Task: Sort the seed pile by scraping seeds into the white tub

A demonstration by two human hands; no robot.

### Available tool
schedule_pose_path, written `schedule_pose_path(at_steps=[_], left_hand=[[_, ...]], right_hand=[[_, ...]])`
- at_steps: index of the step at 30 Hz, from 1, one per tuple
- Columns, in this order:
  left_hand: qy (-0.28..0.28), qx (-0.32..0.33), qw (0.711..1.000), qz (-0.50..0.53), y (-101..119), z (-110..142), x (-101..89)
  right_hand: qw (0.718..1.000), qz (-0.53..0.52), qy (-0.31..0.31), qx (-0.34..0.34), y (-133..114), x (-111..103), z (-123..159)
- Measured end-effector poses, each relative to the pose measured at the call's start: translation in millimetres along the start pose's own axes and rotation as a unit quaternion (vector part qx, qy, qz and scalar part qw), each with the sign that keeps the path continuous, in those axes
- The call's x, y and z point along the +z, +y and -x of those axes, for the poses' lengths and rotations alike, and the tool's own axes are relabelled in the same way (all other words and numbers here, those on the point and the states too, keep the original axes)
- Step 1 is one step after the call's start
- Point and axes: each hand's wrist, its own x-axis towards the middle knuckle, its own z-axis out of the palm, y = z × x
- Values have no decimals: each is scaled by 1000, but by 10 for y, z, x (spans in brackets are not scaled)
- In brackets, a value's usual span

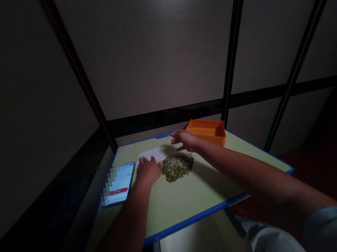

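A heap of small grains [178, 167], green at the near side and mixed with paler and darker ones, lies on the table. Just left of it, my left hand [150, 170] rests palm down with its fingers spread. Its fingertips touch the near edge of a flat white piece [152, 153], which could be paper or a shallow tray; I cannot tell which. My right hand [185, 139] hovers over the far side of the heap, between it and an orange open box [207, 130]. Its fingers are apart and point left, and nothing shows in them.
A phone [122, 184] with a lit screen, partly blurred out, lies at the table's left side. The pale table [175, 210] has a blue rim. Panelled walls [158, 59] stand close behind it and to the left. The scene is dim.
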Motion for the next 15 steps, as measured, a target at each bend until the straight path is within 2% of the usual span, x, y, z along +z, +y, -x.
schedule_pose_path(at_steps=[3,6,15], left_hand=[[0,3,1000,-4,-13,1,22],[0,4,1000,-9,-19,-11,36],[5,5,1000,-4,3,-56,62]], right_hand=[[999,-28,32,28,-7,173,-254],[995,-53,54,58,51,308,-391],[990,-99,68,77,160,493,-475]])
